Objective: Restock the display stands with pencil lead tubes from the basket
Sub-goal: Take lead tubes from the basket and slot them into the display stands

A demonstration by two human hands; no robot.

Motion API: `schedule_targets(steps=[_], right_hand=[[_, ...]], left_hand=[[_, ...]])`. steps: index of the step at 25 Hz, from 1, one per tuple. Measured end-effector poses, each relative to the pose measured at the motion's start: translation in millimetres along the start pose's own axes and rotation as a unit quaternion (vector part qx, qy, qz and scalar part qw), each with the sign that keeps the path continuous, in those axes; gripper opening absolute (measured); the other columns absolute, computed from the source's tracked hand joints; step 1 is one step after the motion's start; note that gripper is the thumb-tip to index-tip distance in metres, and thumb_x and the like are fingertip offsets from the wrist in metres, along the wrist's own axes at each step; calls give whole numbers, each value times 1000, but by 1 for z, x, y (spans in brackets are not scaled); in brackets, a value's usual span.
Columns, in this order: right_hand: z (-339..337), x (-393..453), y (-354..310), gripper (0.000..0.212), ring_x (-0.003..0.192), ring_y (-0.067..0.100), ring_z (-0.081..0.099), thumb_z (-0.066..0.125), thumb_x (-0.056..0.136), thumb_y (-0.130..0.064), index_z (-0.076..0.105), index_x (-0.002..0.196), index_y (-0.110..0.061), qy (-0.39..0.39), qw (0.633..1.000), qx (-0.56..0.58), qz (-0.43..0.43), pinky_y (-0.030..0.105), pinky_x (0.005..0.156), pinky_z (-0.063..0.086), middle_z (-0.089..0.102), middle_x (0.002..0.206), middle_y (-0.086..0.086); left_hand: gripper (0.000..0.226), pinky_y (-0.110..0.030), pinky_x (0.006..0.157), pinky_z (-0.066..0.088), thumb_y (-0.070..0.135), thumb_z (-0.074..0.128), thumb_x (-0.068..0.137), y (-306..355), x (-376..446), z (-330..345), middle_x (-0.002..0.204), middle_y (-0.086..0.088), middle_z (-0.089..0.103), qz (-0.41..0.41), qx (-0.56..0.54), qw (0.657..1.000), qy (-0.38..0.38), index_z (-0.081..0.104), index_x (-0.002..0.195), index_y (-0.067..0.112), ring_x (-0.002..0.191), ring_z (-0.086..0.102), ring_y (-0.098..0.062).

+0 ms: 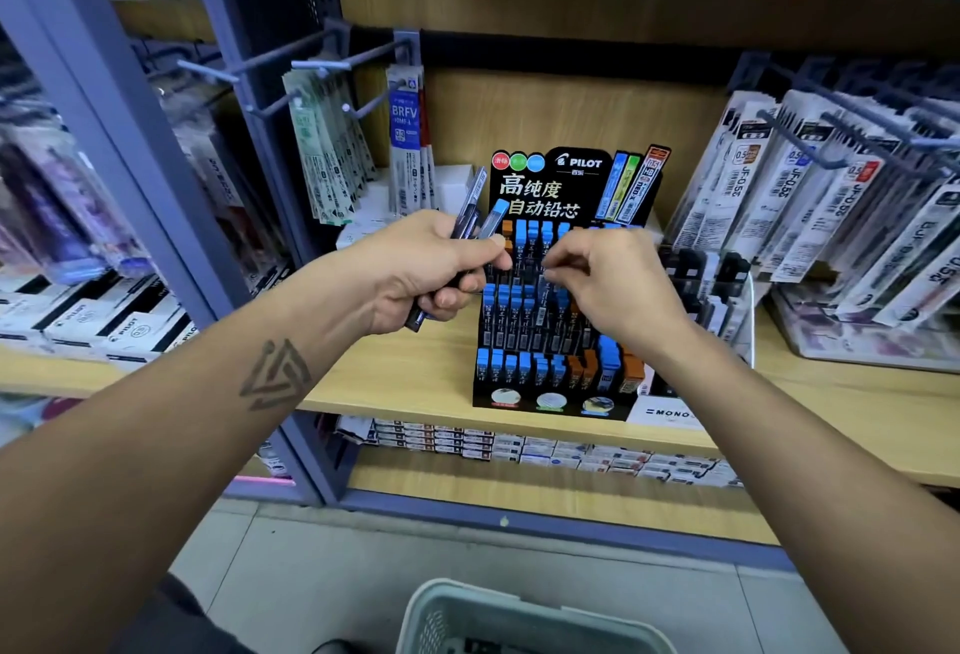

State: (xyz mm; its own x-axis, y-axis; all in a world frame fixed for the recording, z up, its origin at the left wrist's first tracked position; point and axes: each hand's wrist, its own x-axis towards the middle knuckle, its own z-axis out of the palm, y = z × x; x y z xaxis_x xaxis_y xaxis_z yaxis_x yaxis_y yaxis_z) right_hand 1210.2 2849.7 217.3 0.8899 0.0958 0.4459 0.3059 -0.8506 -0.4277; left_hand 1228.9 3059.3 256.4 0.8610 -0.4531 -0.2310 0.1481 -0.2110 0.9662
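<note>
straight ahead, we are facing a wooden shelf (415,383) in a stationery shop, and we are reaching toward it with both bare hands. a black display stand (558,290) is standing near the shelf's front edge, about midway along the part we can see. its tiers are holding upright pencil lead tubes (519,310) with blue and orange caps, and its back card is showing the word pilot above white chinese lettering.

our left hand (421,274) is hovering just left of the stand's upper tiers, with its fingers curling around a small bundle of lead tubes (480,217). the bundle is sticking up out of the fist, and one blue-capped tube is leaning toward the stand. a triangular tattoo is showing on the left forearm.

our right hand (613,284) is sitting in front of the stand's middle tier, with thumb and fingertips drawn together in a pinch at the caps. we cannot tell whether it is holding a tube.

hanging refill packets (810,196) are filling the pegs to the right, and more packets (332,144) are hanging to the left. a pale plastic basket (519,617) is sitting on the floor at the bottom edge of our view, below the shelf.
</note>
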Motion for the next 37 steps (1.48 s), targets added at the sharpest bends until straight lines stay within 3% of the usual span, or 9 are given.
schedule_targets(steps=[6, 9, 12, 14, 18, 26, 31, 34, 37], right_hand=[[-3, -2, 0, 7, 89, 17, 69, 75, 89, -15, 78, 96, -17, -11, 1000, -10, -18, 41, 83, 57, 76, 93, -2], [-19, 5, -3, 6, 80, 9, 70, 78, 86, -14, 78, 88, -20, -8, 995, 80, 59, 31, 80, 60, 74, 83, -7], [-40, 15, -2, 11, 77, 11, 73, 79, 84, -9, 76, 85, -19, 84, 970, 203, 108, 29, 78, 61, 74, 78, -5], [-38, 15, 0, 10, 78, 8, 72, 77, 86, -12, 76, 88, -22, 129, 971, 172, 105, 28, 79, 60, 74, 80, -8], [-15, 11, 4, 6, 81, 9, 67, 74, 90, -15, 78, 94, -18, 62, 995, 43, 64, 32, 84, 58, 70, 83, -8], [6, 14, 10, 11, 92, 21, 67, 69, 93, -14, 77, 101, -18, -62, 997, -30, 23, 41, 88, 56, 74, 98, 3], [4, 15, 10, 18, 105, 21, 66, 65, 95, -9, 78, 107, -14, -55, 998, -42, 11, 37, 96, 52, 74, 110, 2], [-8, 14, 5, 17, 99, 15, 67, 66, 94, -9, 78, 103, -14, -8, 999, 4, 50, 21, 89, 50, 75, 105, -1], [-17, 8, -8, 13, 87, 17, 72, 69, 92, -10, 77, 102, -12, -7, 956, 258, 136, 26, 82, 56, 77, 93, 3]], left_hand=[[22, -16, 38, 18, 23, 54, 104, 0, 0, 0, 56, -1, 41, 1, -2, 1000, -3, 64, 100, 4, 37, 31, -8], [22, -16, 37, 19, 23, 54, 104, 1, 0, 0, 57, -1, 42, 1, -2, 1000, -7, 65, 100, 4, 38, 32, -8], [22, -16, 37, 19, 23, 53, 104, 2, 0, -2, 57, -1, 42, 6, 0, 1000, -7, 64, 99, 5, 39, 31, -8], [22, -16, 37, 19, 24, 53, 104, 3, 1, -2, 57, -1, 42, 8, -2, 1000, -6, 64, 99, 6, 39, 31, -8], [22, -15, 37, 20, 23, 53, 105, 3, 2, 1, 56, 0, 42, 11, -3, 1000, -7, 63, 101, 4, 38, 31, -8], [22, -15, 36, 20, 23, 53, 105, 2, 7, 0, 57, -1, 42, 7, -4, 1000, -7, 64, 100, 5, 38, 32, -7], [23, -16, 36, 21, 24, 53, 104, 3, 8, 1, 57, -1, 43, 5, -4, 1000, -3, 64, 103, 4, 38, 32, -8], [23, -16, 36, 20, 24, 53, 105, 2, 9, 3, 56, -1, 42, 3, -8, 1000, -6, 64, 105, 3, 38, 32, -8], [21, -15, 36, 19, 22, 53, 104, -2, 9, 7, 57, -1, 42, -9, -7, 1000, -24, 64, 104, 4, 38, 31, -7]])
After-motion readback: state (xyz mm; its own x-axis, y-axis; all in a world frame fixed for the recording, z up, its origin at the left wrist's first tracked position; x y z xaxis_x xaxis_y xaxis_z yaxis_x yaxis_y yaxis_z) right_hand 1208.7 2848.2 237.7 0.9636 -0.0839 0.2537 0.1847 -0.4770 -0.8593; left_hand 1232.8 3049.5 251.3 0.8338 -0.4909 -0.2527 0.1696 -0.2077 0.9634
